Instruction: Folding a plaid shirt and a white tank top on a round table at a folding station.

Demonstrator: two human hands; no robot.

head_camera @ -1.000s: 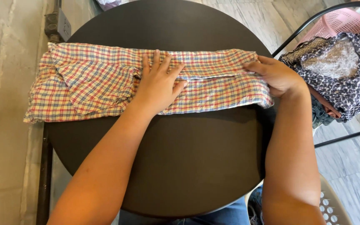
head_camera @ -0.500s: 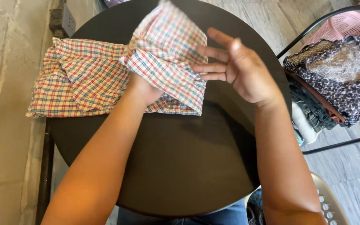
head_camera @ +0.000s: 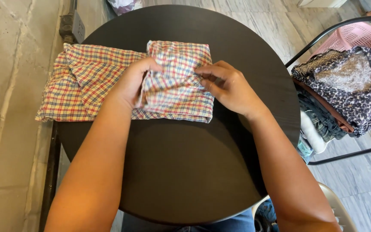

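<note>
A checked shirt [head_camera: 108, 81] in red, blue and cream is lying across the far half of a round dark table [head_camera: 181, 172], its left end hanging over the table's left edge. The right portion is lying doubled back over the middle, forming a thicker folded panel. The left hand [head_camera: 132, 83] is resting on the centre of the shirt, palm down, its fingers curling around the left edge of the folded panel and pinching the cloth there. The right hand [head_camera: 228, 86] is lying on the panel's right side, knuckles up, fingers bent and pressing together on a pinch of fabric near the top layer. Both forearms are reaching in from the near edge, angling toward each other. To the right, a chair [head_camera: 344, 34] is holding a spotted garment [head_camera: 353, 81] and other clothes.
</note>
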